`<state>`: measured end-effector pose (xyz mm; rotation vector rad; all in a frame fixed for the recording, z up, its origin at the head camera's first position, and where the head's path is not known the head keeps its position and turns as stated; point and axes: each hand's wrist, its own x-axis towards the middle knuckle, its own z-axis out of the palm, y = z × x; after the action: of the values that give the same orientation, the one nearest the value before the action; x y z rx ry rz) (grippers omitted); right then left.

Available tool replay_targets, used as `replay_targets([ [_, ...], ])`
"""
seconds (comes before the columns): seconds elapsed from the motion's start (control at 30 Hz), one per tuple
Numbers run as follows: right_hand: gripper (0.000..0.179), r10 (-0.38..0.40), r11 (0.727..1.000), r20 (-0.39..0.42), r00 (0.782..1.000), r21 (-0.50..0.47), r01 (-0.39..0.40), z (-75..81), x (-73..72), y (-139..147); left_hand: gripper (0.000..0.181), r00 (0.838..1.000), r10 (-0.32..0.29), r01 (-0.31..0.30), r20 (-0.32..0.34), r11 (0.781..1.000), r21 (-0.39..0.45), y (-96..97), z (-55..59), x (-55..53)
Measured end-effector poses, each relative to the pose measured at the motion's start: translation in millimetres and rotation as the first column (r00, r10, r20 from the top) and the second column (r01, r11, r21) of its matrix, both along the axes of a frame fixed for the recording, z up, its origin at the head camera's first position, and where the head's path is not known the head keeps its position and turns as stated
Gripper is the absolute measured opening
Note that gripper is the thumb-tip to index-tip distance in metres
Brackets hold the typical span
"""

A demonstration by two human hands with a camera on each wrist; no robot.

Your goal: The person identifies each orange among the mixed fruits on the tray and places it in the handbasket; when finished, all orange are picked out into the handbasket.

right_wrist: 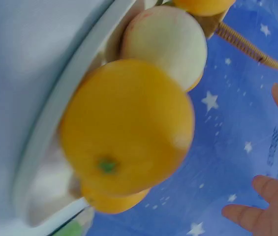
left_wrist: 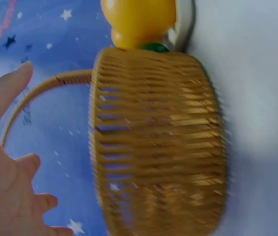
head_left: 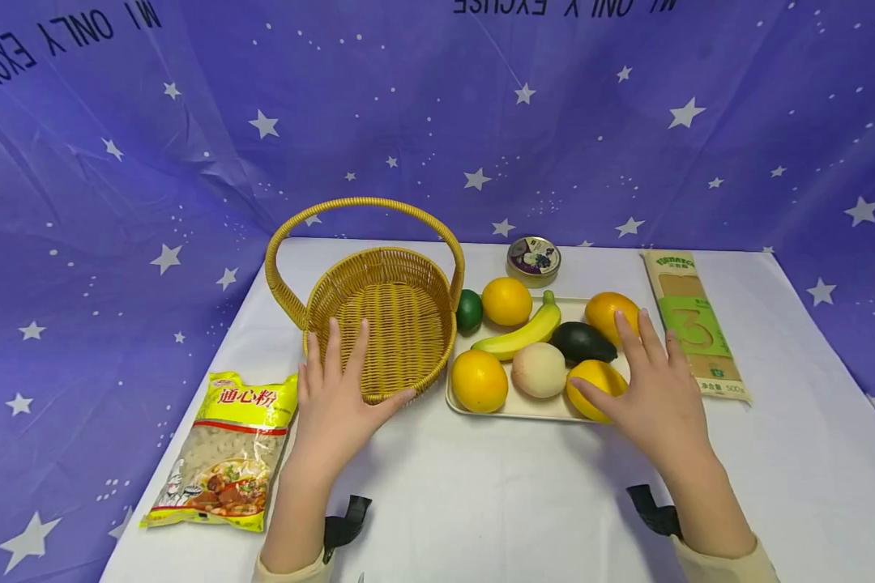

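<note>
My left hand (head_left: pixel 339 417), fingers spread and holding nothing, hovers at the near side of a wicker basket (head_left: pixel 394 332) with a tall handle. In the left wrist view the basket (left_wrist: pixel 158 142) stands apart from that hand. My right hand (head_left: pixel 656 397), also spread, is over the right end of a cream tray (head_left: pixel 532 415). Below its thumb lies an orange (head_left: pixel 596 380), partly covered in the head view. The tray also bears a banana (head_left: pixel 521 330), a dark avocado (head_left: pixel 582 342), a pale peach (head_left: pixel 539 370), more oranges (head_left: pixel 479 380) and a green fruit (head_left: pixel 469 312).
A yellow bag of pasta (head_left: pixel 233 453) lies left of the basket. Behind the tray sits a round tin (head_left: pixel 533 259). To the right is a long noodle packet (head_left: pixel 696 324). A purple starry cloth (head_left: pixel 408 121) hangs behind the white table (head_left: pixel 481 494).
</note>
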<state>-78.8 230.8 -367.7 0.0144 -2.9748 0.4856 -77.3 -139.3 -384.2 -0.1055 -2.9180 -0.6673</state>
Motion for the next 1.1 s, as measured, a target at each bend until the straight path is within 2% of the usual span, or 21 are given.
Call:
replay_targets([
  [0.2, 0.104, -0.003, 0.992, 0.036, 0.999, -0.129, 0.007, -16.5, 4.5, 19, 0.111, 0.993, 0.056, -0.068, 0.107, 0.991, 0.117, -13.8, -14.7, 4.5],
  [0.33, 0.104, 0.007, 0.981, 0.057, 0.998, -0.193, 0.004, -30.2, 6.2, 24, 0.111, 0.983, 0.063, -0.098, 0.174, 0.975, 0.199, -20.4, -24.0, 5.9],
  [0.43, 0.104, 0.021, 0.975, 0.064, 0.998, -0.222, -0.006, -38.6, 6.9, 26, 0.110, 0.975, 0.056, -0.115, 0.216, 0.956, 0.268, -24.1, -29.2, 6.0],
  [0.53, 0.102, 0.040, 0.966, 0.074, 0.996, -0.256, -0.020, -44.5, 6.4, 27, 0.108, 0.968, 0.051, -0.139, 0.245, 0.922, 0.360, -26.2, -33.6, 5.5],
  [0.7, 0.099, 0.065, 0.939, 0.143, 0.988, -0.343, -0.013, -47.7, 4.8, 27, 0.106, 0.970, 0.050, -0.172, 0.237, 0.831, 0.529, -27.0, -38.5, 4.6],
  [0.77, 0.097, 0.072, 0.927, 0.160, 0.984, -0.375, -0.007, -47.9, 5.0, 27, 0.106, 0.974, 0.043, -0.170, 0.222, 0.787, 0.593, -26.9, -39.8, 3.6],
  [0.83, 0.094, 0.075, 0.914, 0.168, 0.983, -0.405, -0.001, -48.4, 5.9, 27, 0.105, 0.977, 0.031, -0.166, 0.211, 0.729, 0.664, -27.1, -41.4, 2.1],
  [0.97, 0.090, 0.077, 0.893, 0.174, 0.982, -0.449, 0.009, -50.3, 8.0, 27, 0.104, 0.976, 0.009, -0.179, 0.216, 0.589, 0.788, -28.2, -44.7, -0.8],
  [1.0, 0.089, 0.078, 0.890, 0.181, 0.980, -0.456, 0.014, -50.9, 8.3, 27, 0.104, 0.974, 0.008, -0.189, 0.224, 0.564, 0.804, -28.4, -44.9, -1.0],
  [1.03, 0.088, 0.080, 0.884, 0.188, 0.979, -0.467, 0.017, -51.5, 8.6, 27, 0.103, 0.972, 0.009, -0.200, 0.233, 0.547, 0.813, -28.5, -45.1, -0.9],
  [1.1, 0.086, 0.082, 0.878, 0.192, 0.978, -0.478, 0.020, -53.2, 9.3, 27, 0.102, 0.969, 0.011, -0.216, 0.248, 0.533, 0.818, -28.5, -45.1, -0.6],
])
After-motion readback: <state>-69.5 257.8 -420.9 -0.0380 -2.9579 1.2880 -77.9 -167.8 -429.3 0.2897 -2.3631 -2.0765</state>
